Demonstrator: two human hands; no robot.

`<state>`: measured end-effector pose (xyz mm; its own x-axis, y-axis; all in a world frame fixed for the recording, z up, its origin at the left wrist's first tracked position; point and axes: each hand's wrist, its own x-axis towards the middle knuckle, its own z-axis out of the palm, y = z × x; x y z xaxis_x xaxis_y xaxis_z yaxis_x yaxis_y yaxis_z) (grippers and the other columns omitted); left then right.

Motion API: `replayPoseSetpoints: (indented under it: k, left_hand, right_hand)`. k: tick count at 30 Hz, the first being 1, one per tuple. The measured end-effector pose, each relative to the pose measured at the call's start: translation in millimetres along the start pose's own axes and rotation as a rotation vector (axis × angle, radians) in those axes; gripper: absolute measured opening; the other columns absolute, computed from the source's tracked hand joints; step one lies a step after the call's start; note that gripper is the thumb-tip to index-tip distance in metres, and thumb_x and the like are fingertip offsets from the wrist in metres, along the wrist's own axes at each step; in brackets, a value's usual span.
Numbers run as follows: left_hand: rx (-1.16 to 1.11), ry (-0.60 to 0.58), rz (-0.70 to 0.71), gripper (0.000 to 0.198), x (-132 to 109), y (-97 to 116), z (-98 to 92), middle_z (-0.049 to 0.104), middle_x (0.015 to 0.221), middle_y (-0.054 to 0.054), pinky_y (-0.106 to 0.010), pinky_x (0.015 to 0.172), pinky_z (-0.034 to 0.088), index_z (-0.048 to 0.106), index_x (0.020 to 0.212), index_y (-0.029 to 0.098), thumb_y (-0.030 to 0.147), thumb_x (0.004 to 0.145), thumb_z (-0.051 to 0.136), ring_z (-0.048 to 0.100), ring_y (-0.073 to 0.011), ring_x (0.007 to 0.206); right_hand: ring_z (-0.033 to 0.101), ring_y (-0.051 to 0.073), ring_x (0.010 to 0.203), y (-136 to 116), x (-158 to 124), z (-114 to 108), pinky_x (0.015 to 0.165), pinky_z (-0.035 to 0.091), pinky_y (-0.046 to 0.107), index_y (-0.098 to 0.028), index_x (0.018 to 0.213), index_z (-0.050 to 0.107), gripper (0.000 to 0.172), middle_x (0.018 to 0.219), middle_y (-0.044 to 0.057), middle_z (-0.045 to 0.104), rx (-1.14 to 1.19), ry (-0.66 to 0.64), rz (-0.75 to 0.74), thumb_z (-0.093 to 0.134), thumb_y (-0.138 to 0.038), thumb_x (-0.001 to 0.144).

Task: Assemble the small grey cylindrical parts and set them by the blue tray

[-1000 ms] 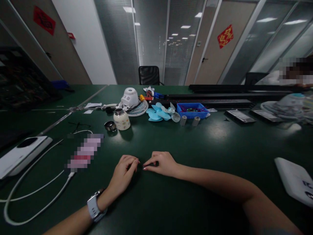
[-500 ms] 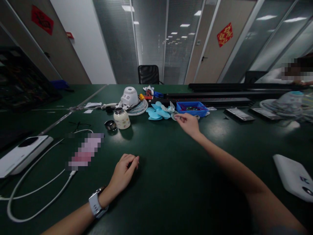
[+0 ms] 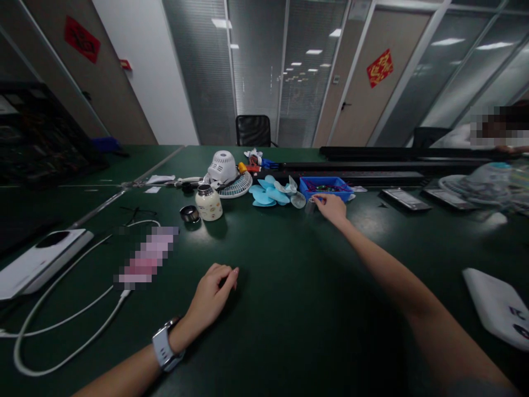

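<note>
My left hand (image 3: pixel 214 292), a watch on its wrist, rests on the dark green table with its fingers loosely curled, and nothing shows in it. Farther out, my right hand (image 3: pixel 332 208) is pinched in front of the blue tray (image 3: pixel 306 193). A small pale thing shows at its fingertips, too small to name. Left of that hand lie light-blue fan blades (image 3: pixel 266 193) with a clear blade (image 3: pixel 298 200) at their right end. Small coloured items fill the tray, partly hidden by my hand.
A cream flask (image 3: pixel 209 205) stands beside its dark cap (image 3: pixel 190 214). Behind them are a white fan body (image 3: pixel 222 167) and fan grille (image 3: pixel 235 186). A phone (image 3: pixel 146 256) and cable lie left, a white device (image 3: pixel 498 306) right. Black rails (image 3: pixel 372 165) cross the back; a person sits far right.
My right hand has moved right, from the clear blade to the front of the blue tray, where a small round thing lay on the table. My left hand stays put; the view tilts slightly up.
</note>
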<state>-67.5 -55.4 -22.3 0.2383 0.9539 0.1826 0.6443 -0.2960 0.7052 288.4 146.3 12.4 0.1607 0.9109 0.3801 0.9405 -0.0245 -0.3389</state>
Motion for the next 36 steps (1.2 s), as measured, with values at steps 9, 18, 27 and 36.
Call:
replayPoseSetpoints:
  k: [9, 18, 27, 36]
  left_hand:
    - [0.013, -0.010, 0.005, 0.042, -1.4, -0.5, 0.3, 0.057, 0.068, 0.000, -0.030, 0.074, 0.041, 0.054, 0.062, 0.020, 0.038, 0.098, 0.040, 0.054, -0.0195, 0.079]
    - [0.028, -0.021, 0.011, 0.040, 0.1, 0.7, 0.8, 0.058, 0.069, -0.001, -0.031, 0.074, 0.042, 0.055, 0.063, 0.020, 0.038, 0.097, 0.042, 0.055, -0.0196, 0.079]
    - [-0.036, 0.004, 0.041, 0.037, -0.7, 6.2, -0.7, 0.064, 0.074, -0.001, -0.032, 0.077, 0.044, 0.066, 0.070, 0.021, 0.038, 0.097, 0.045, 0.058, -0.0198, 0.083]
    - [-0.113, 0.075, 0.172, 0.027, -3.0, 19.4, 2.5, 0.066, 0.118, -0.005, -0.040, 0.096, 0.047, 0.064, 0.118, 0.027, 0.028, 0.093, 0.055, 0.055, -0.0221, 0.112]
  right_hand:
    - [0.060, 0.022, 0.068, 41.9, -11.6, 0.2, 0.061, 0.041, 0.029, -0.023, 0.130, 0.058, 0.065, 0.070, 0.003, 0.065, 0.065, 0.212, 0.135, 0.054, -0.063, 0.079]
    - [0.048, 0.015, 0.053, 90.1, -1.7, 17.7, 0.053, 0.033, 0.027, -0.010, 0.110, 0.071, 0.073, 0.054, -0.001, 0.051, 0.316, 0.080, 0.174, 0.060, -0.068, 0.067]
    - [0.036, 0.011, 0.052, 56.5, -48.7, 9.5, 0.051, 0.028, 0.025, -0.012, 0.114, 0.069, 0.068, 0.055, -0.005, 0.039, 0.473, -0.088, 0.011, 0.065, -0.062, 0.068]
    - [0.042, 0.010, 0.058, -67.9, -160.7, -18.6, 0.053, 0.033, 0.023, -0.021, 0.117, 0.067, 0.045, 0.070, -0.003, 0.047, 0.684, -0.595, -0.420, 0.068, -0.046, 0.079]
